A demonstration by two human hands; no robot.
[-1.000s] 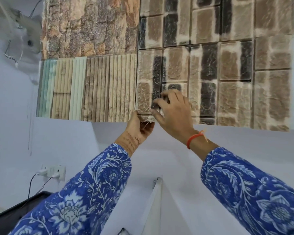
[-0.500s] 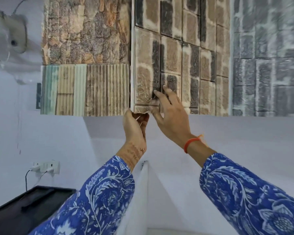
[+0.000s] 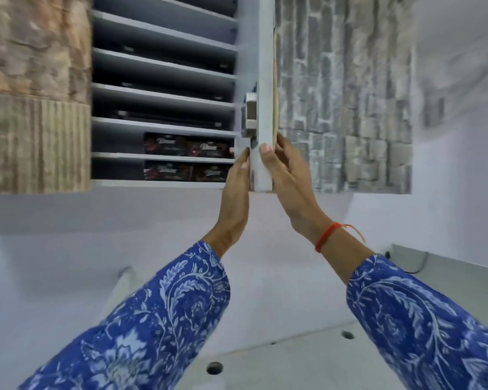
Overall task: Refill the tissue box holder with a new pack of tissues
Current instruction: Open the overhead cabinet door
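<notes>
A wall cupboard stands open above me, its white door (image 3: pixel 265 80) swung out edge-on. My right hand (image 3: pixel 286 175) grips the door's lower edge, thumb in front and fingers behind on the stone-patterned face. My left hand (image 3: pixel 237 190) rests flat against the door's inner side, fingers straight. Inside, grey shelves (image 3: pixel 164 91) run across. Two dark tissue packs lie on the lowest two shelves, the upper pack (image 3: pixel 189 146) above the lower pack (image 3: pixel 186 171). No tissue box holder is in view.
Stone and ribbed cladding panels (image 3: pixel 37 142) cover the cupboard front to the left, and grey stone cladding (image 3: pixel 344 108) covers the one to the right. A metal hinge (image 3: pixel 251 114) sits on the door's inner side. White wall and ceiling with small round holes (image 3: pixel 214 367) lie below.
The stone-faced door, shut a second ago, has swung wide open to the right. Both hands moved with its lower edge, and the shelves with the tissue packs came into sight.
</notes>
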